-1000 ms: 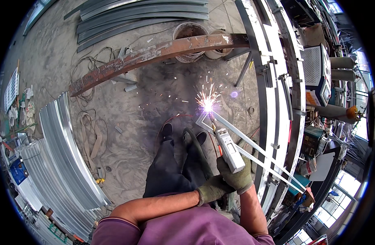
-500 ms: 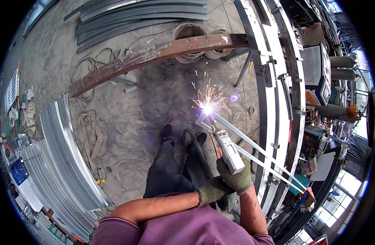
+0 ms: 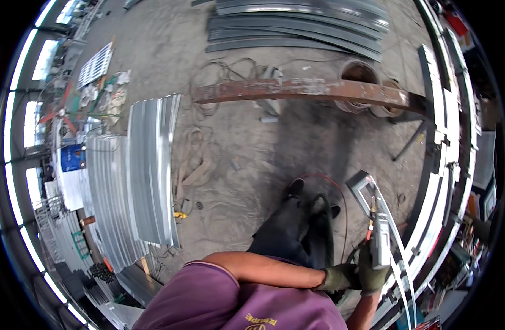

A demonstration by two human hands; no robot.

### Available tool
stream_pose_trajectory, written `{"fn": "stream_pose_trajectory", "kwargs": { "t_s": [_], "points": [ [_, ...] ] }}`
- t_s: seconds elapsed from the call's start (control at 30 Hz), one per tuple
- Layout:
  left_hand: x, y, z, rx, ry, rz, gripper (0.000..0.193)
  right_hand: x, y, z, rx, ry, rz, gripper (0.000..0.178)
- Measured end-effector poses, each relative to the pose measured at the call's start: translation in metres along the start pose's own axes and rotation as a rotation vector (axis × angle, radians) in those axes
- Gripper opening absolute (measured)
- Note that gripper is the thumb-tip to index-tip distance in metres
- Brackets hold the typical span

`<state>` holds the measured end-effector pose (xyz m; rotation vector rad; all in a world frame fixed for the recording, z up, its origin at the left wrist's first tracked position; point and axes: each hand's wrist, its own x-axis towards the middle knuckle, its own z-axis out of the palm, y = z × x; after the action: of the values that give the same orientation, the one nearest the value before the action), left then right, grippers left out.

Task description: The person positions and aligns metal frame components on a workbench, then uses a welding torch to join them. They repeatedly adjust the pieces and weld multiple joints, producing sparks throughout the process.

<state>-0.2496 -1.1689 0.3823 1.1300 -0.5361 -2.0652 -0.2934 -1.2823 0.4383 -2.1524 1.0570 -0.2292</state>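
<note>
My right hand (image 3: 373,269), in a green work glove, is closed around a pale grey, box-shaped welding torch (image 3: 381,242) with a brass-coloured nozzle. The nozzle points at a square metal frame (image 3: 358,190), with no spark or arc at its tip. Long bright metal strips (image 3: 396,223) run from this frame back past the torch. My left hand (image 3: 340,276), also gloved, reaches across my body and looks curled against the underside of my right hand. Its fingertips are hidden, as is whatever they grip. A dark hose (image 3: 330,231) hangs near my legs.
A rusty beam (image 3: 313,88) spans the floor ahead, with round rusty buckets (image 3: 359,72) behind it. Steel rails (image 3: 434,181) stand along the right. Corrugated sheets (image 3: 148,170) lie at left, channel sections (image 3: 296,25) at the far side. A red cable (image 3: 345,220) crosses beside my feet.
The bright arc and its spray of sparks have gone out. My view has swung left, so the whole scene sits further right. Both hands keep their places at the torch.
</note>
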Motion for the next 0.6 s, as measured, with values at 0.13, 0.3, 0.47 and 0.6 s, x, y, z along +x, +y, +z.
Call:
{"fn": "stream_pose_trajectory", "kwargs": {
  "t_s": [0.13, 0.3, 0.47, 0.6],
  "points": [
    [0.038, -0.035, 0.017, -0.424, -0.046, 0.179, 0.05, -0.012, 0.014, -0.012, 0.067, -0.009, 0.103, 0.021],
    [-0.021, 0.059, -0.015, -0.255, -0.024, 0.187, 0.06, 0.001, -0.002, -0.03, 0.129, 0.11, 0.094, 0.022],
    [-0.001, 0.051, -0.018, -0.158, 0.144, 0.363, 0.067, 0.021, -0.026, -0.041, 0.247, 0.034, 0.116, 0.028],
    [-0.018, 0.084, -0.019, 0.191, 0.297, 0.252, 0.063, 0.024, 0.004, -0.043, 0.301, 0.047, 0.003, 0.032]
  ]
}}
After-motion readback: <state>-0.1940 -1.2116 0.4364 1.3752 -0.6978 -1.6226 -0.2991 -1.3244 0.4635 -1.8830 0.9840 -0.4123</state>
